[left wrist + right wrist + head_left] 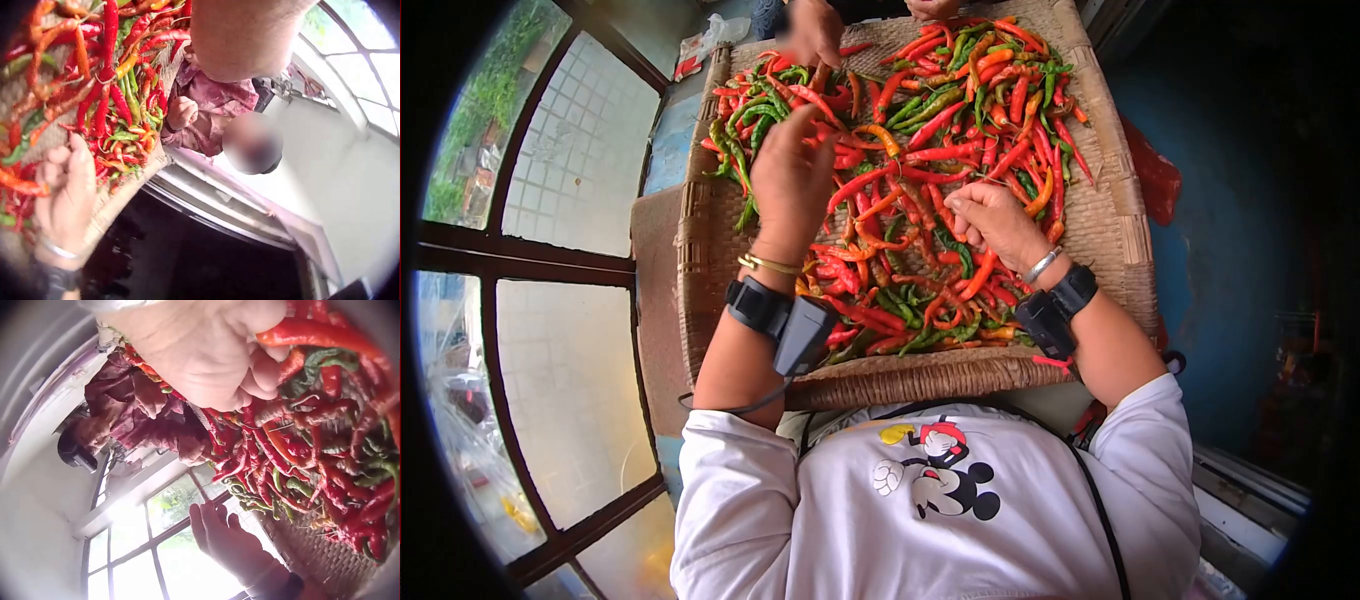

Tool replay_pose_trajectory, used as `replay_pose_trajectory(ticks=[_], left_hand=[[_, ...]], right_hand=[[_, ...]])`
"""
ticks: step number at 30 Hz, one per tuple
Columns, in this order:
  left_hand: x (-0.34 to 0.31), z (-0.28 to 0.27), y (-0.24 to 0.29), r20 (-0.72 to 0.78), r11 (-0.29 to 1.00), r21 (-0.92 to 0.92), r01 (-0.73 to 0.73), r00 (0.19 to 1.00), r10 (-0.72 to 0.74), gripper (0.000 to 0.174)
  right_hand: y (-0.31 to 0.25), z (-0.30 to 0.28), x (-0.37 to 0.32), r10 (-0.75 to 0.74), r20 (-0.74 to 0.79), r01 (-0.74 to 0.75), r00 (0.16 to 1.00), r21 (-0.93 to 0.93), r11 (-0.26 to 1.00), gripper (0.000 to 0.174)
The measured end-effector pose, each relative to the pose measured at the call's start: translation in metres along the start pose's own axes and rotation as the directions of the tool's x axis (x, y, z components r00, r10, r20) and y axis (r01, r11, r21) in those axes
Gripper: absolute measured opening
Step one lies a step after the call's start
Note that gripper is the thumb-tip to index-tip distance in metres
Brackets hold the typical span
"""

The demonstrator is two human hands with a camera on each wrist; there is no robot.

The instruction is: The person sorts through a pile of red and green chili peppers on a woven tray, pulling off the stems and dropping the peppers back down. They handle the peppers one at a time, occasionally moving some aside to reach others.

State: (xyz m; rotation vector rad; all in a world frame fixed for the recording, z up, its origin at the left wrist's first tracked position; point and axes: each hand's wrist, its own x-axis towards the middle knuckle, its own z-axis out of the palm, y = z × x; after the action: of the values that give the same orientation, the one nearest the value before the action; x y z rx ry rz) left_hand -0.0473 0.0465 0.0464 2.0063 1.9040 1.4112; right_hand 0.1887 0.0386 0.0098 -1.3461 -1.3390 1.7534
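Observation:
Red, orange and green peppers [945, 153] lie spread over a woven tray [1115, 200]. The left hand [793, 180] is above the peppers on the tray's left side; its fingers are loosely bent and apart, with nothing visible in them. In the right wrist view this left hand [228, 547] stands raised, fingers extended. The right hand [1003, 222] is over the middle right of the pile, its fingers curled. An orange-red pepper [980, 275] extends from under its palm; the left wrist view shows the pepper's end [22, 185] against the right hand [65, 200].
Across the tray, another person's hand [812, 35] reaches over the far left peppers, and a second hand [932, 8] is at the far edge. A paned window [570, 150] stands at the left. A plastic bag [725, 30] lies beyond the tray's far left corner.

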Motion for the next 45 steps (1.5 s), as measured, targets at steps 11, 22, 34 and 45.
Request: replay_pose_trajectory(ticks=[11, 22, 34, 45], left_hand=[[-0.054, 0.049, 0.012, 0.554, 0.758, 0.085, -0.647, 0.663, 0.504, 0.026], [-0.043, 0.033, 0.032, 0.446, 0.928, -0.266, -0.259, 0.821, 0.357, 0.021], [-0.002, 0.009, 0.001, 0.569, 0.025, -0.766, 0.642, 0.696, -0.438, 0.038], [-0.054, 0.028, 0.043, 0.807, 0.611, -0.473, 0.635, 0.59, 0.011, 0.046]], right_hand=[[0.007, -0.001, 0.0, 0.021, 0.045, -0.01, 0.999, -0.237, 0.971, 0.019], [-0.012, 0.006, -0.011, -0.256, 0.037, 0.258, 0.966, -0.21, 0.943, 0.025], [-0.009, -0.019, -0.005, -0.047, -0.141, 0.106, 0.989, 0.449, 0.887, 0.032], [-0.007, -0.007, -0.006, -0.058, -0.104, 0.107, 0.993, 0.563, 0.819, 0.031]])
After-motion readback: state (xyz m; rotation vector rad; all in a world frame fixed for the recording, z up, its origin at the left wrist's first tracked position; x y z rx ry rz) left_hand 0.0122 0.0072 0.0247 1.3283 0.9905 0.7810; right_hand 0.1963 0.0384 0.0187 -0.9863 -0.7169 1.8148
